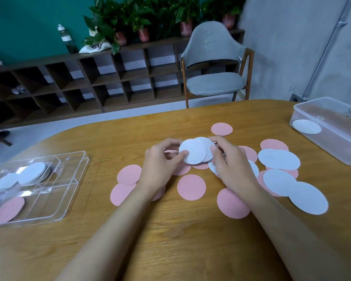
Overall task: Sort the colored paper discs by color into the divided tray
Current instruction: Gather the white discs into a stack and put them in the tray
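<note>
Pink discs (191, 187) and white discs (278, 159) lie scattered on the wooden table (170, 240). My left hand (160, 165) pinches a white disc (193, 152) at its left edge, thumb on top. My right hand (229, 159) pinches a second white disc (206, 145) that overlaps behind the first. Both are held just above the pile at the table's middle. The clear divided tray (73, 179) sits at the left, with white discs (31, 172) in a far compartment and a pink disc (7, 209) in a near one.
A clear plastic box (332, 138) with one white disc inside stands at the right far edge. A grey chair (213, 63) stands beyond the table. Dark shelving with potted plants lines the back wall.
</note>
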Available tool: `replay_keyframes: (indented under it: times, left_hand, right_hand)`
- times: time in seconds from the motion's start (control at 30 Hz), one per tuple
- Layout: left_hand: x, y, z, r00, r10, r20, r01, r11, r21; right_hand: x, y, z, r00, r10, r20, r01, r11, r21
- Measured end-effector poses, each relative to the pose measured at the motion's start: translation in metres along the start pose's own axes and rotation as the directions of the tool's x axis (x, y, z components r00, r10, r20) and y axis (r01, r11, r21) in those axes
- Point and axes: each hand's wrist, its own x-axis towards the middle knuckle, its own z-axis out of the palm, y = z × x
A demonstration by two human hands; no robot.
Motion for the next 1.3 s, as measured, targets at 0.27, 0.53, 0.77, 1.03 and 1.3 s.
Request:
replay_keyframes:
  times: [0.27,0.53,0.77,1.03,1.3]
  left_hand:
    - [0.009,-0.007,0.032,0.994,0.089,-0.056,-0.085,0.994,0.071]
    - [0.019,-0.028,0.028,0.953,0.195,0.233,-0.281,0.858,0.430]
    - [0.019,-0.026,0.018,0.966,0.162,0.202,-0.243,0.834,0.495]
    - [0.017,-0.031,0.011,0.940,0.265,0.216,-0.342,0.758,0.555]
    - [0.008,-0.025,0.004,0.889,0.403,0.218,-0.456,0.725,0.516]
  right_hand:
    - [0.002,0.002,-0.002,1.000,0.001,0.013,-0.001,0.999,-0.032]
    - [0.005,0.008,-0.011,0.994,0.035,-0.105,-0.050,0.989,-0.143]
    - [0.009,0.011,-0.012,0.978,0.131,-0.164,-0.146,0.986,-0.080]
    - [0.007,0.014,-0.007,0.980,0.138,-0.144,-0.152,0.984,-0.095]
    - [0.005,0.008,-0.008,0.980,0.138,-0.144,-0.151,0.985,-0.081]
